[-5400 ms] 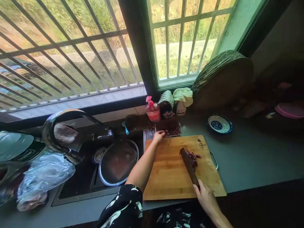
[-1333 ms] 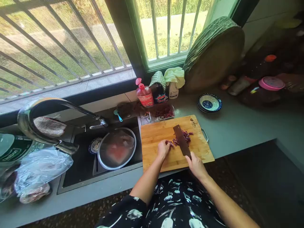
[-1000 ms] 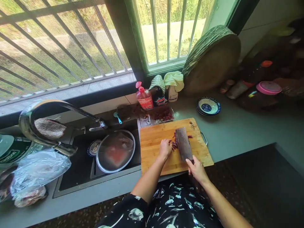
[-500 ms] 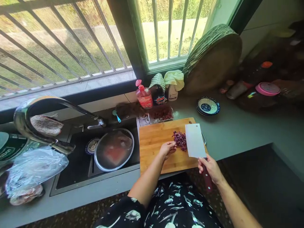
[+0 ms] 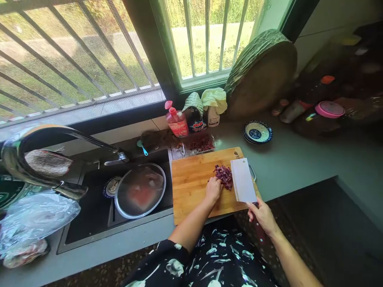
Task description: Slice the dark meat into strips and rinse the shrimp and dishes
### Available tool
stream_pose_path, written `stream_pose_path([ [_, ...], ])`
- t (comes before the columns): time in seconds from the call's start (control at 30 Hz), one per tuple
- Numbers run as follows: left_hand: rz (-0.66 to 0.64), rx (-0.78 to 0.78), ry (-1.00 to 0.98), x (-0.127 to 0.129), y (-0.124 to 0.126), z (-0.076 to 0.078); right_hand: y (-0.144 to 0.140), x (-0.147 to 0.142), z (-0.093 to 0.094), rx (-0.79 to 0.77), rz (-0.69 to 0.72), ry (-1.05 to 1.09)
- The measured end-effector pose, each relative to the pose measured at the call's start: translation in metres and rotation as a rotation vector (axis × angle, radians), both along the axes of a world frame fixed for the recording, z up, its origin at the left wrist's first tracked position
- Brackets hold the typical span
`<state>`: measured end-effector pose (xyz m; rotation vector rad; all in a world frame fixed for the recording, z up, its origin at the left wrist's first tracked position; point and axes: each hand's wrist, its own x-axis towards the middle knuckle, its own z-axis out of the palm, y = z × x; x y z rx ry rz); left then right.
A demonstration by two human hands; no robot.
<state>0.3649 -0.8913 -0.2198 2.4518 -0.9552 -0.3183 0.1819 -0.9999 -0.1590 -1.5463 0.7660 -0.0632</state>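
Observation:
A bamboo cutting board (image 5: 191, 179) lies on the grey counter to the right of the sink. On it sits a small pile of chopped purple-red pieces (image 5: 224, 176). My left hand (image 5: 214, 189) rests on the board and touches the pile's left side with curled fingers. My right hand (image 5: 263, 215) grips the handle of a cleaver (image 5: 243, 185). Its broad blade lies flat-side up over the board's right edge, right next to the pile.
A clear tray of red pieces (image 5: 200, 144) stands behind the board. The dark sink (image 5: 89, 223) on the left holds a metal lid (image 5: 140, 190) under a curved tap (image 5: 44, 135). Bottles (image 5: 177, 122), a patterned bowl (image 5: 257, 132) and a round chopping block (image 5: 261, 75) line the back.
The cleaver stopped chopping and was turned blade flat, shifting to the right of the pile. The scattered pieces are now gathered into one heap, and my left hand closed in against it.

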Motion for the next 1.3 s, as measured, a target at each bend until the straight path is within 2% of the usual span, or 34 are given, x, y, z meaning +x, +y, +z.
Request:
stream_pose_path([
  [0.13,0.075,-0.015,0.081,0.0,0.001,0.005,0.002,0.0,0.001,-0.059,0.033,0.037],
  [0.23,0.169,-0.13,0.232,0.002,0.014,0.008,0.002,-0.001,0.001,-0.084,0.04,0.051],
  [0.33,0.355,-0.264,0.409,0.006,0.032,0.011,0.002,-0.001,-0.001,-0.094,0.049,0.061],
  [0.4,0.402,-0.315,0.442,0.008,0.038,0.011,0.001,0.0,-0.003,-0.096,0.045,0.069],
  [0.5,0.208,-0.302,0.318,0.005,0.029,0.008,0.002,0.002,-0.005,-0.068,0.036,0.065],
  [0.6,0.064,-0.156,0.137,0.0,0.011,0.002,0.005,0.005,-0.003,-0.04,0.048,0.053],
  [0.77,0.031,0.033,-0.007,-0.001,-0.005,-0.005,0.005,0.003,-0.003,-0.064,0.053,0.048],
  [0.97,0.013,0.144,0.011,0.003,-0.005,0.002,0.002,-0.001,-0.008,-0.085,0.027,0.06],
  [1.07,0.071,0.119,0.147,0.003,-0.003,0.006,0.003,-0.001,-0.005,-0.061,0.027,0.064],
  [1.13,0.134,0.013,0.319,0.002,0.002,0.009,0.003,0.0,-0.003,-0.048,0.025,0.064],
  [1.23,0.282,-0.275,0.759,0.0,0.021,0.017,0.003,0.004,0.0,-0.038,0.02,0.06],
  [1.3,0.392,-0.479,1.05,0.001,0.043,0.027,0.003,0.007,0.0,-0.029,0.041,0.055],
])
